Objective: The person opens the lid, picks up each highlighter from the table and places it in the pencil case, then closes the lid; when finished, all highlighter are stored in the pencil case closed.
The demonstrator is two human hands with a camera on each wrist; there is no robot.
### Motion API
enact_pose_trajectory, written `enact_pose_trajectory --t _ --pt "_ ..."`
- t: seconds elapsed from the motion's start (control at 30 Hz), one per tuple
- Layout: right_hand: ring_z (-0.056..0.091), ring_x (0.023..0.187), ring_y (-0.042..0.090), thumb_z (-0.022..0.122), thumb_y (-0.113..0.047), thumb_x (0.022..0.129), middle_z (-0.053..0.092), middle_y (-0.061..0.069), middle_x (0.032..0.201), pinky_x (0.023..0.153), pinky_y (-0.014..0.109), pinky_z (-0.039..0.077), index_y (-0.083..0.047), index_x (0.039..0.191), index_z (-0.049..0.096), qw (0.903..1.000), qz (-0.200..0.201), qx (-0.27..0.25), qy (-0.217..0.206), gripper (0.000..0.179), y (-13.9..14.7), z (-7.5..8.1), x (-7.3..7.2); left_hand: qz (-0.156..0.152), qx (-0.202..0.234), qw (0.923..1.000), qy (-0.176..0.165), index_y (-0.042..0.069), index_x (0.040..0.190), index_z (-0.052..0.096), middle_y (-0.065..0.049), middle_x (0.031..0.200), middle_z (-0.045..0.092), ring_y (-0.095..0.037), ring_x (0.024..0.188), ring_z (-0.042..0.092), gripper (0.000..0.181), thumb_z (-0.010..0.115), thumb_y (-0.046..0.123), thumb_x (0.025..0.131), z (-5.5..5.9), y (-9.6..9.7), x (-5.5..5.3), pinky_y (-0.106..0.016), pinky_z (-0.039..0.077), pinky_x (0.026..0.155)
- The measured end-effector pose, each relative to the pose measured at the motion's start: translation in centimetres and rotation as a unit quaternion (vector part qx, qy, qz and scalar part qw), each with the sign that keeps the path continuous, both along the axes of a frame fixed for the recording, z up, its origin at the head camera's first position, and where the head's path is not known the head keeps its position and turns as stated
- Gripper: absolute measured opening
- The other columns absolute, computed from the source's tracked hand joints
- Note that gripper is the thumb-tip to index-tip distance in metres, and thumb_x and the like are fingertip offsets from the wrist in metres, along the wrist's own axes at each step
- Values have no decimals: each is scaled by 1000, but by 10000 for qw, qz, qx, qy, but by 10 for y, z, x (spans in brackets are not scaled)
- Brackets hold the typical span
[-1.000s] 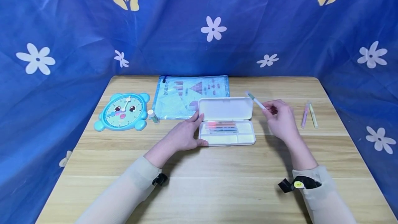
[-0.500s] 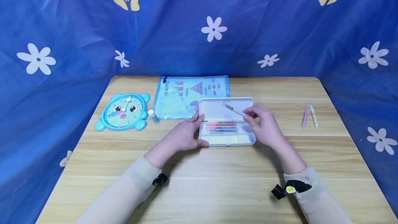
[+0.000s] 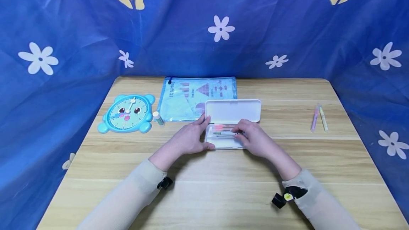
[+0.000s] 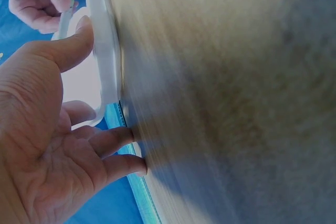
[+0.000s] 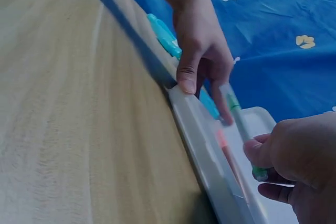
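Note:
A white pencil case (image 3: pixel 225 147) lies on the table with its lid (image 3: pixel 232 111) raised at the back. My left hand (image 3: pixel 191 138) holds the case's left end, thumb at the front wall and fingers by the hinge side. With thumb and fingers my right hand (image 3: pixel 257 140) pinches a pale marker pen (image 5: pixel 240 116) with green ends, low over the case's back compartment. Several pens lie in that compartment, a pink-tipped one (image 5: pixel 229 156) among them. My right hand covers the case's right part in the head view.
Left of the case are a blue toy clock (image 3: pixel 127 114) and a small white-capped tube (image 3: pixel 158 118). A blue zip folder (image 3: pixel 182 100) lies behind. Over to the right are a purple marker (image 3: pixel 314 119) and a yellow-green marker (image 3: pixel 323 119).
My right hand has carried the marker pen leftward from the case's right side, past the lid and down to the back compartment. My left hand has stayed on the case.

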State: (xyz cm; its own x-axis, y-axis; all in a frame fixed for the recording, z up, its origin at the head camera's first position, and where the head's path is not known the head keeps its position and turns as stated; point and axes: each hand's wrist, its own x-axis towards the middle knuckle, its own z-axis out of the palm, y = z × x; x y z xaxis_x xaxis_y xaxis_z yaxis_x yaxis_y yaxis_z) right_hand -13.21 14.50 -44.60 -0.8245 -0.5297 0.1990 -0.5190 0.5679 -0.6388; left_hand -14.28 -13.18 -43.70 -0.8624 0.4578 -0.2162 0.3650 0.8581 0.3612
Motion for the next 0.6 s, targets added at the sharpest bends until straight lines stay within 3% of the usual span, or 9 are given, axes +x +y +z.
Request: enact_pose_trajectory --t 0.23,0.6 --pt "67 102 19 76 -4 97 71 0 103 93 43 55 -7 106 76 9984 385 421 49 10 -1 -5 1 -5 0 10000 26 11 169 22 -18 173 15 -44 147 41 115 80 65 86 -1 0 -1 -50 37 120" --pt "65 100 15 74 -3 99 69 -4 99 92 40 56 -9 101 77 9940 890 642 -37 8 0 -6 1 -42 2 9999 92 10 169 22 -19 173 15 -43 146 43 117 81 66 85 -1 -1 -1 -48 38 119"
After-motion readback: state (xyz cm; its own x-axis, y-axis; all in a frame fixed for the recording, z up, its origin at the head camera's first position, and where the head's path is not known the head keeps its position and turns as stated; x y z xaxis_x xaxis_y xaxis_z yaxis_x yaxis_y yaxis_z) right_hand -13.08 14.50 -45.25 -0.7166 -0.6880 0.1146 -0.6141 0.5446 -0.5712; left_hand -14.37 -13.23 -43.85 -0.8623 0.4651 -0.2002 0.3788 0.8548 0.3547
